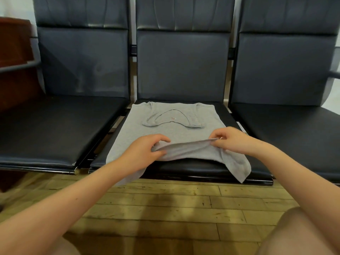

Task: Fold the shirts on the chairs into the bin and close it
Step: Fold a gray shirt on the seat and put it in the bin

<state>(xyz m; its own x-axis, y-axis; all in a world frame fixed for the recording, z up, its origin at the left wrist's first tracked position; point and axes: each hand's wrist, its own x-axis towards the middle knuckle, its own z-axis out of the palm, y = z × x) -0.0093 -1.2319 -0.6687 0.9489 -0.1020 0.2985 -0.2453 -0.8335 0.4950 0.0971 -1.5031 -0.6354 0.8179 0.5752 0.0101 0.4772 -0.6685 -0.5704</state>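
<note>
Lying flat on the middle seat point(202, 166) just beyond both hands is a grey shirt point(165, 129), its neckline at the far end and its sleeves folded in over the chest. The near hem is lifted off the seat and stretched in a raised ridge between the hands. The left hand point(145, 153) grips the hem's left end, thumb on the near side and fingers curled over the top of the cloth. The right hand point(233, 138) pinches the hem's right end between thumb and fingertips, the other fingers curled in. Below the right hand a loose corner of the shirt hangs over the seat's front edge; below the left wrist another corner droops the same way. Left of the left hand is a bare black seat point(49, 129), and right of the right hand another point(294, 129). Under both forearms runs a wooden floor point(165, 208). No bin shows anywhere near the hands.
</note>
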